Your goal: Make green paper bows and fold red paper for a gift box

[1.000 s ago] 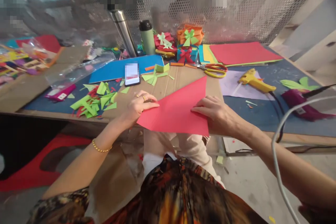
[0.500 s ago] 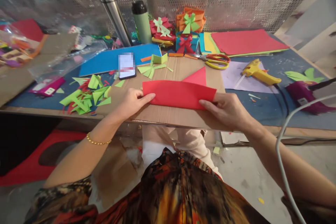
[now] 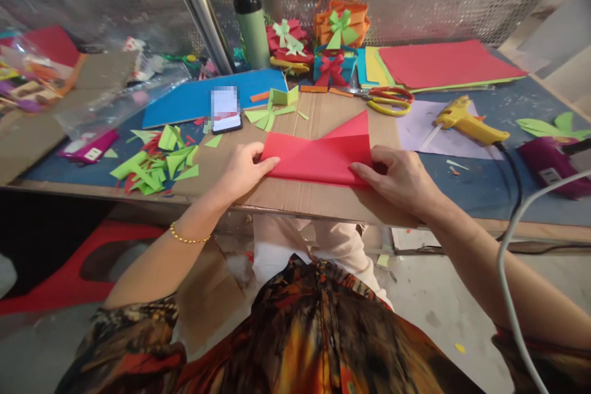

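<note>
A folded red paper (image 3: pixel 316 159) spans the space between my hands over brown cardboard (image 3: pixel 286 198) near the table's front edge. My left hand (image 3: pixel 252 166) pinches its left end, thumb on top. At the right end, my right hand (image 3: pixel 392 172) grips the paper with the thumb in front and the fingers partly hidden behind. Behind the folded strip a pointed red flap (image 3: pixel 351 125) sticks up toward the back right. Just beyond it lie cut green paper pieces (image 3: pixel 272 111).
Green scraps (image 3: pixel 159 163) and a phone (image 3: pixel 226 108) lie at left. Scissors (image 3: pixel 390 100), a yellow glue gun (image 3: pixel 468 122) and stacked red sheets (image 3: pixel 447 63) are at right. A green bottle (image 3: pixel 252 28) and paper boxes (image 3: pixel 341 24) stand behind.
The red paper's front layer looks narrower, and its right edge has moved left. My left hand has shifted slightly right. The whole view has shifted a little.
</note>
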Available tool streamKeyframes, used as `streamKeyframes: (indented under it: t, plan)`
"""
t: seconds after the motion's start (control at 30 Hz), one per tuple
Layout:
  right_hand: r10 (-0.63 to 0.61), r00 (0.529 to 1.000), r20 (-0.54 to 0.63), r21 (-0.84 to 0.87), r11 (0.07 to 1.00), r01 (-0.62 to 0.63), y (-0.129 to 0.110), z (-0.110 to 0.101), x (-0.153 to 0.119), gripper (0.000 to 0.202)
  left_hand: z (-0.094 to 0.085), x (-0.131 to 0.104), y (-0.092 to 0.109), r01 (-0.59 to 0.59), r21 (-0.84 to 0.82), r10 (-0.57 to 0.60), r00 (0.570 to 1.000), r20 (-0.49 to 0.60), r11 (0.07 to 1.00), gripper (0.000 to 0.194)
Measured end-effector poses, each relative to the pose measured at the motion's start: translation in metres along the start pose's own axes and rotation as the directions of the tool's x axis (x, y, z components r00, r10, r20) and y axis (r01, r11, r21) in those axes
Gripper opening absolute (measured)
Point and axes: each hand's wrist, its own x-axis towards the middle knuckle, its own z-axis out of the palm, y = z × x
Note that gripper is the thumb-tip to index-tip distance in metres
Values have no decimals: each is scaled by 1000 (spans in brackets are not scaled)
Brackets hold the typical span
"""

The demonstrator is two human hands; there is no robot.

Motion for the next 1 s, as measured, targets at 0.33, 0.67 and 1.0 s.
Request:
streamKeyframes:
  t: [0.33,0.67,1.0]
  plan:
    - [-32,999,19,-97,995,34,1,5,-8,39,2,0,7,-5,56,3,999,34,998,30]
    - [-56,998,24,-124,991,59,4,5,-8,40,7,0,-3,-16,52,14,999,38,999,13]
    - [-55,998,10,-127,990,56,7,8,-8,39,3,6,-10,12,43,-16,997,78,999,30]
